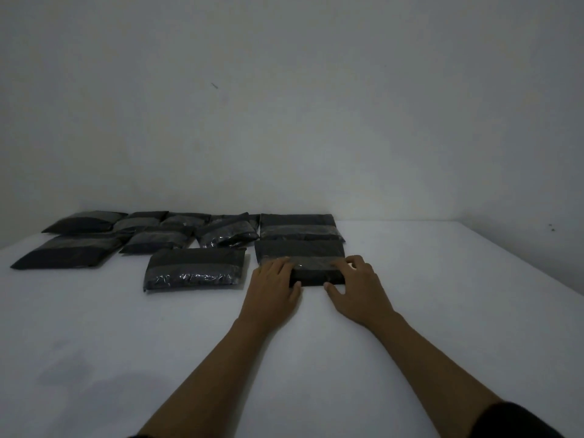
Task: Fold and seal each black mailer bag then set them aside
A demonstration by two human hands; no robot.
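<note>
I'm pressing my left hand (274,287) and right hand (357,287) flat-ish on the near edge of a folded black plastic mailer bag (301,260), fingers resting on top, not really clenching. It's lying on the white table (442,295), just right of the other folded black bags (194,268) lining up toward the wall

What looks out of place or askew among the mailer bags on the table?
Nothing damaged or spilled. The set-aside bags lie loosely, some overlapping and angled rather than squared. Both hands, left hand and right hand, rest on the nearest bag.
</note>
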